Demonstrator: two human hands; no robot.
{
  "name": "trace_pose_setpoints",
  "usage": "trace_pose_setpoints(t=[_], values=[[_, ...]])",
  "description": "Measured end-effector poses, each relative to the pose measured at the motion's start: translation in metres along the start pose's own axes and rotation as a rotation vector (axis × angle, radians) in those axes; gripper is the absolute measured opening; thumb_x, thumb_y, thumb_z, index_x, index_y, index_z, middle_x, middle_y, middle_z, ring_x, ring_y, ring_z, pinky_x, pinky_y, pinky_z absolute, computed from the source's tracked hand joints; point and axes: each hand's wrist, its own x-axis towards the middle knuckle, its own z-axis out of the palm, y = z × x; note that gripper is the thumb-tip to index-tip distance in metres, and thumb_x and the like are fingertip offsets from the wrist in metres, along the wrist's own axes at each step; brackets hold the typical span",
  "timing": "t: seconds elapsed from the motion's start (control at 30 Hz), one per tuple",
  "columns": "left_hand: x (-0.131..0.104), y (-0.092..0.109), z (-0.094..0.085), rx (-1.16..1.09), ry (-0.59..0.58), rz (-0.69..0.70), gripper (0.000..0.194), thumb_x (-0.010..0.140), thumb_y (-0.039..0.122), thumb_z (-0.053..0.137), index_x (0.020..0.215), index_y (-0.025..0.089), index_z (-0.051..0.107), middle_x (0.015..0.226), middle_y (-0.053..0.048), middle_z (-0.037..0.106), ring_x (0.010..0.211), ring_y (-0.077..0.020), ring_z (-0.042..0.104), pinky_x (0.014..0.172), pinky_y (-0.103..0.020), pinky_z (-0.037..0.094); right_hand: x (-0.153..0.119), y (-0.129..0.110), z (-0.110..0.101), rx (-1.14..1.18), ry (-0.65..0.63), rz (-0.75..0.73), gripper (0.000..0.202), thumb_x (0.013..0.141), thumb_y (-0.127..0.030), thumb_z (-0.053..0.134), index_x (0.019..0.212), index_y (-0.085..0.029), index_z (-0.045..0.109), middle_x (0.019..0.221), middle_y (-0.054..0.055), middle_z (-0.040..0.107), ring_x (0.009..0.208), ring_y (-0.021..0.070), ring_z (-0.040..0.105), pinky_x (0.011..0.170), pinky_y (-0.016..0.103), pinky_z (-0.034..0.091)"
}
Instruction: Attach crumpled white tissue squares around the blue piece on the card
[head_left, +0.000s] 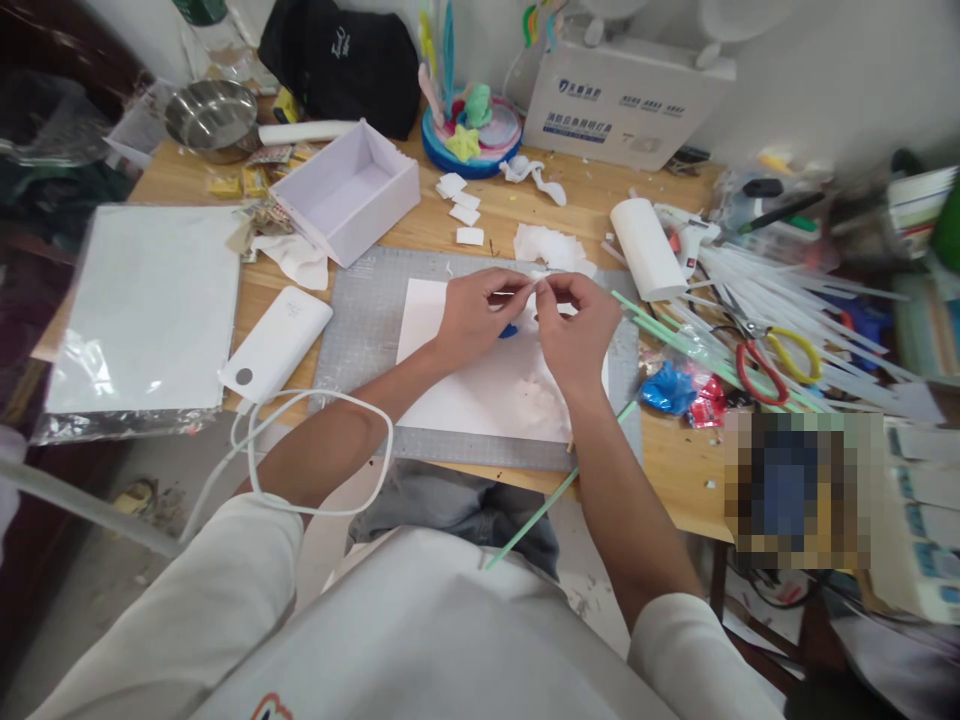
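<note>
My left hand (476, 315) and my right hand (579, 325) meet fingertip to fingertip, both pinched closed. Between them is a small white piece (537, 278), soft-looking; its kind is too small to make out. Below the hands lies a white sheet of paper (442, 400) on a grey cutting mat (360, 340). A small blue spot (508, 331) shows on the paper, partly behind my left fingers. Pale fluffy bits (536, 400) rest beside my right wrist. Just beyond the fingertips are torn white tissue pieces (551, 245).
A lilac box (352, 195), a white power bank (277, 345) and its looped cable (390, 460) are at left. On the right lie a tissue roll (646, 248), a glue gun (694, 240), scissors (761, 370) and many sticks. A green stick (532, 520) overhangs the front edge.
</note>
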Motion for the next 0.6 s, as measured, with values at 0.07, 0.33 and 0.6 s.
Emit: trace_pose_setpoints(t=[0.07,0.33,0.6], values=[[0.001,-0.001,0.0,-0.034,0.018,-0.031,0.013,0.088,0.029,0.069,0.089,0.018,0.076,0.091,-0.004,0.077,0.083,-0.0119,0.072,0.077,-0.022,0.059,0.001,0.004,0.001,0.037,-0.011,0.025,0.013,0.087,-0.032,0.064,0.082,-0.022,0.069,0.077,0.0,0.071,0.071,0.0144,0.065,0.066,0.029,0.055],[0.006,-0.004,-0.001,-0.241,0.01,-0.129,0.021,0.083,0.038,0.077,0.087,0.017,0.075,0.088,-0.004,0.077,0.081,-0.0113,0.073,0.076,-0.022,0.058,0.0,0.005,0.003,0.124,-0.014,0.037,0.012,0.089,-0.033,0.064,0.085,-0.022,0.068,0.08,-0.001,0.069,0.072,0.0135,0.064,0.063,0.027,0.055],[0.007,-0.009,0.0,-0.237,0.038,-0.136,0.021,0.083,0.038,0.077,0.085,0.017,0.076,0.085,-0.003,0.076,0.076,-0.0104,0.071,0.074,-0.023,0.058,-0.004,-0.003,0.003,0.047,0.013,-0.066,0.01,0.091,-0.028,0.063,0.088,-0.024,0.072,0.087,0.001,0.072,0.078,0.0137,0.066,0.063,0.025,0.055]])
